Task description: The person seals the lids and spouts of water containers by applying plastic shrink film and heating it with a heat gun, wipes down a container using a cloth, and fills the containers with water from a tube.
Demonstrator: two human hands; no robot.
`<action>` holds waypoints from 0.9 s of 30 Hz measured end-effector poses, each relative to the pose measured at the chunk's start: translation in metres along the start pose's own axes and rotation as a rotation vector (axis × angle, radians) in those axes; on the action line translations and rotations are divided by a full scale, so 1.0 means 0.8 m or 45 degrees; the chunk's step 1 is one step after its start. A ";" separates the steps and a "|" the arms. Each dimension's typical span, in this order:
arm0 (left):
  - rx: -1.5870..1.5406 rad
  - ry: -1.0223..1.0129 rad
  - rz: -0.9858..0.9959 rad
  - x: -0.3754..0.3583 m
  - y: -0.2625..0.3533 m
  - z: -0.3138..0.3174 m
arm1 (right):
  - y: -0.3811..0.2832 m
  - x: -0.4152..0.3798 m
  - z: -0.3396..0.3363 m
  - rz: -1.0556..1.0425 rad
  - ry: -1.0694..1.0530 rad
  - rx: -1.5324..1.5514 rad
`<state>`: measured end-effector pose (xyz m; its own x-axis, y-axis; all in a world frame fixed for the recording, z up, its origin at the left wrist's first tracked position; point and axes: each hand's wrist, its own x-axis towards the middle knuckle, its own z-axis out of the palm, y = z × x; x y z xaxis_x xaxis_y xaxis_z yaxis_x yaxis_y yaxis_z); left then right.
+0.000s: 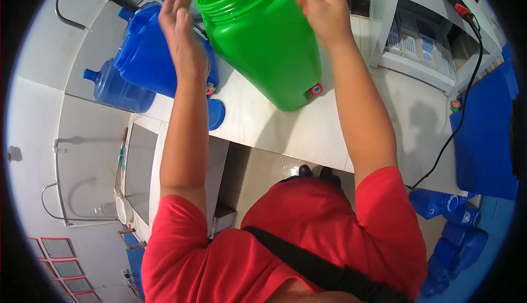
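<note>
A large green plastic water container [263, 45] stands on the counter. Its threaded mouth is uncovered and a small red-and-blue tap [315, 89] sits low on its side. My right hand [323, 6] is at its upper right side, fingers stretched out and overlapping its edge. To the left of its mouth, my left hand [183, 36] is held up with fingers extended and nothing in it. Behind that hand is a blue container [145, 56], partly covered by my forearm. A round blue lid [216, 114] lies on the counter beside my left forearm.
A clear blue water bottle [123, 87] stands left of the blue container. On the right are a white cabinet [420, 69] with wire racks inside and a black cable [458, 121]. Several blue containers [453, 248] are at the lower right. The counter edge [285, 153] runs before me.
</note>
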<state>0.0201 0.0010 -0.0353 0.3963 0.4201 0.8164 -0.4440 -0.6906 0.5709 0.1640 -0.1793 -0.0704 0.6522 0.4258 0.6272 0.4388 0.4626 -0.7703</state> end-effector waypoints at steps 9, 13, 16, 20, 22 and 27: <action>-0.445 -0.262 -0.325 0.008 -0.021 0.019 | 0.073 -0.104 -0.004 0.768 0.401 0.466; -0.516 -0.261 -0.371 0.006 -0.020 0.020 | 0.037 -0.012 -0.003 0.458 0.220 0.564; -0.534 -0.291 -0.360 0.006 -0.022 0.018 | 0.071 0.047 -0.015 1.118 -0.203 0.155; -0.499 -0.285 -0.377 0.007 -0.015 0.019 | 0.071 0.152 0.017 0.545 -0.453 0.233; -0.500 -0.288 -0.397 0.009 -0.013 0.019 | 0.096 0.222 0.044 0.204 -0.699 -0.008; -0.463 -0.162 -0.455 0.002 -0.010 0.025 | 0.097 0.168 0.015 0.453 -0.578 0.473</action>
<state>0.0405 -0.0044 -0.0401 0.6584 0.5019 0.5609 -0.5044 -0.2590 0.8237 0.2783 -0.0764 -0.0447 0.3579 0.8477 0.3915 -0.0485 0.4356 -0.8988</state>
